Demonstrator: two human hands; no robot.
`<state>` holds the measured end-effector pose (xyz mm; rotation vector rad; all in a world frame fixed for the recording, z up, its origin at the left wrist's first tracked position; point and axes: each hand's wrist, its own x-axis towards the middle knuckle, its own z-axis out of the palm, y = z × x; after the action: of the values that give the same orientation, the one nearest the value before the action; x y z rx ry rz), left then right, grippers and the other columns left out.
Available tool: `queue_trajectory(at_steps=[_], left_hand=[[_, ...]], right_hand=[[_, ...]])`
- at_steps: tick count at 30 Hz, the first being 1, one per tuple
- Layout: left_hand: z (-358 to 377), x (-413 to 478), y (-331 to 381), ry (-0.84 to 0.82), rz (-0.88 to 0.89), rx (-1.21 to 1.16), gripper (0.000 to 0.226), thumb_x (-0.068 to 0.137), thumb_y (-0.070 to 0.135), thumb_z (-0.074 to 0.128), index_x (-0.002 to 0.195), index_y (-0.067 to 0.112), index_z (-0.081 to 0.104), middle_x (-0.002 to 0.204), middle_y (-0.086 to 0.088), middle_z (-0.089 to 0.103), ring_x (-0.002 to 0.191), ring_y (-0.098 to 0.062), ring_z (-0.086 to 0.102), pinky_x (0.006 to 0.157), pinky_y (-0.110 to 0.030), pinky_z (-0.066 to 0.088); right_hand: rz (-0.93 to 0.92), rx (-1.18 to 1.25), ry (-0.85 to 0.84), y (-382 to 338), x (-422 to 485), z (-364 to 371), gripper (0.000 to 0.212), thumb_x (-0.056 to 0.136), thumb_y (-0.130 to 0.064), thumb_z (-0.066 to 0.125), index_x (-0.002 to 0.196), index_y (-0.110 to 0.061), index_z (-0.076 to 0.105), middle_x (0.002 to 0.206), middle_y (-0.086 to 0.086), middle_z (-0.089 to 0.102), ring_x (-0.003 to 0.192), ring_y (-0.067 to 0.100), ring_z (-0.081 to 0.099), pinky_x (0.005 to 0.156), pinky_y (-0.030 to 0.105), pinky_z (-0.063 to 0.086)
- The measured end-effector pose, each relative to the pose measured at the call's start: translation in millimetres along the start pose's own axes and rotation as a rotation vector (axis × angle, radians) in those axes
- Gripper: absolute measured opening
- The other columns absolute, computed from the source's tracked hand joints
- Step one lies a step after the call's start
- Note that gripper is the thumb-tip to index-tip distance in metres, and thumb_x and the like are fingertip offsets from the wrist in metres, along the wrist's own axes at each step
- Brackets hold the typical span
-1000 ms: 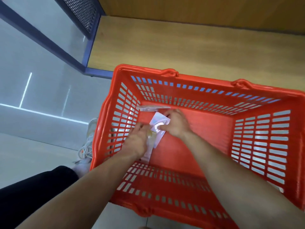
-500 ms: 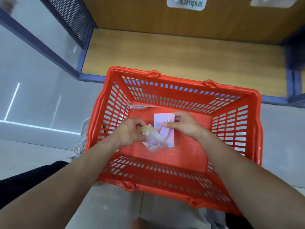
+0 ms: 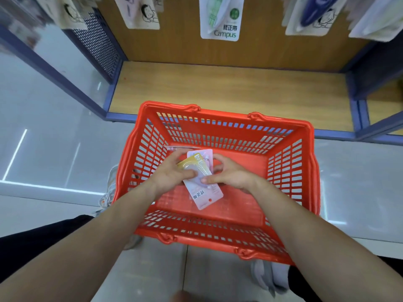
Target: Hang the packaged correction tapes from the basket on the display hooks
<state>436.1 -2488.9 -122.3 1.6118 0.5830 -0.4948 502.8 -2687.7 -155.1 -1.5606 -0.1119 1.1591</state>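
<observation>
One head-worn wide-angle camera is supplying the only view. It is looking steeply down and forward from above the basket [image 3: 218, 118], which is filling mid-frame. The left hand [image 3: 174, 174] and right hand [image 3: 232, 177] are working close below the lens. The shelf [image 3: 229, 88] and hanging packs [image 3: 220, 18] are occupying the top edge. The floor [image 3: 54, 127] is showing at both sides.

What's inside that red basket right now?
Inside the red basket, the left hand grips a yellow pack and the right hand a pink pack. Another clear pack lies by the far-left wall. Anything beneath the hands and packs is hidden.
</observation>
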Motion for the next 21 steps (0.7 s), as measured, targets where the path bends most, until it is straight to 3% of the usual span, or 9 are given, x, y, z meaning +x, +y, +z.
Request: queue_trajectory(at_steps=[3,6,9,12,15,18,21], left_hand=[[-4,-2,1,0.004,-0.013,0.075,0.066,0.056,0.026,0.085,0.117,0.016,0.064,0.109,-0.008,0.074,0.102,-0.026,0.072,0.091,-0.040,0.057],[-5,-2,4,-0.006,0.008,0.092,0.075,0.064,0.009,0.089,0.130,0.018,0.055,0.117,-0.008,0.068,0.103,-0.019,0.069,0.088,-0.029,0.056],[-9,-4,6,-0.127,-0.005,0.214,0.076,0.071,0.004,0.089,0.135,0.025,0.054,0.116,-0.008,0.069,0.098,-0.015,0.070,0.085,-0.024,0.056],[-15,-8,5,-0.113,-0.028,0.229,0.051,0.073,0.008,0.089,0.116,0.016,0.064,0.102,-0.009,0.074,0.089,-0.017,0.071,0.077,-0.024,0.055],[-26,-7,2,0.099,-0.055,0.133,0.038,0.080,0.009,0.085,0.111,0.011,0.063,0.091,-0.003,0.070,0.078,-0.013,0.068,0.065,-0.019,0.052],[-35,-6,0,0.132,-0.122,0.119,0.049,0.068,0.022,0.090,0.107,0.017,0.060,0.095,-0.006,0.071,0.080,-0.018,0.069,0.069,-0.028,0.054],[-28,-10,4,-0.006,-0.161,0.173,0.048,0.079,0.005,0.084,0.115,0.017,0.055,0.094,-0.006,0.072,0.075,-0.014,0.069,0.065,-0.022,0.052]], right_hand=[[-0.013,0.002,-0.040,-6,-3,2,0.057,0.085,0.001,0.077,0.136,-0.016,0.056,0.113,0.012,0.073,0.096,0.021,0.071,0.079,0.030,0.058],[-0.006,-0.040,-0.134,-9,-7,2,0.053,0.090,0.002,0.070,0.139,-0.012,0.056,0.116,0.008,0.071,0.100,0.015,0.068,0.077,0.022,0.055],[0.024,-0.104,-0.226,-4,-4,3,0.053,0.089,0.001,0.072,0.138,-0.013,0.058,0.127,0.014,0.069,0.112,0.019,0.067,0.093,0.031,0.054],[0.066,-0.119,-0.106,-3,1,6,0.057,0.086,-0.014,0.080,0.138,-0.018,0.059,0.112,0.009,0.074,0.095,0.016,0.069,0.086,0.031,0.053],[0.095,-0.078,0.006,0,4,4,0.044,0.080,-0.028,0.086,0.120,-0.026,0.065,0.098,-0.003,0.073,0.083,0.009,0.069,0.068,0.028,0.054],[0.062,0.023,0.127,3,8,2,0.043,0.080,-0.017,0.086,0.117,-0.021,0.063,0.105,0.009,0.075,0.085,0.017,0.071,0.066,0.030,0.055],[0.021,0.165,0.222,0,15,4,0.046,0.081,-0.006,0.082,0.122,-0.016,0.062,0.098,0.009,0.072,0.078,0.015,0.071,0.061,0.027,0.055]])
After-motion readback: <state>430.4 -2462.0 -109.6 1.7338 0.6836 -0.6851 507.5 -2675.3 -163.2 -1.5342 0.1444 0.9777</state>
